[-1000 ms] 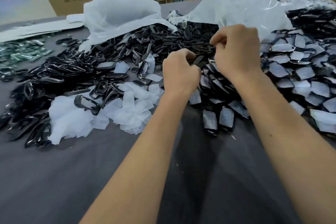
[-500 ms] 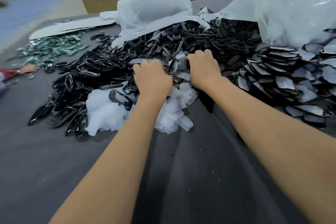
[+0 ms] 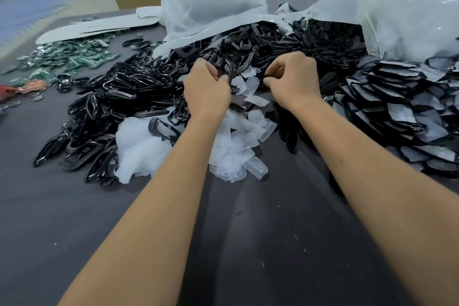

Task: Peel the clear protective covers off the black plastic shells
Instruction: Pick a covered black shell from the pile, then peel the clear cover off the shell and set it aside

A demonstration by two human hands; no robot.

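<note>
Two hands are working above the heap: the left hand (image 3: 207,89) is pinching a black shell (image 3: 227,68) between fingers and thumb, while the right hand (image 3: 294,79) is closing on something small and dark, unclear what. Peeled covers (image 3: 236,154) are lying below. Judging by this, the peel is under way; next, a steady pull apart.

Light was even and soft | glare sat on clear plastic bags (image 3: 402,7) at 1 o'clock | far background at 11 o'clock blurred | wide-angle bending at edges
</note>
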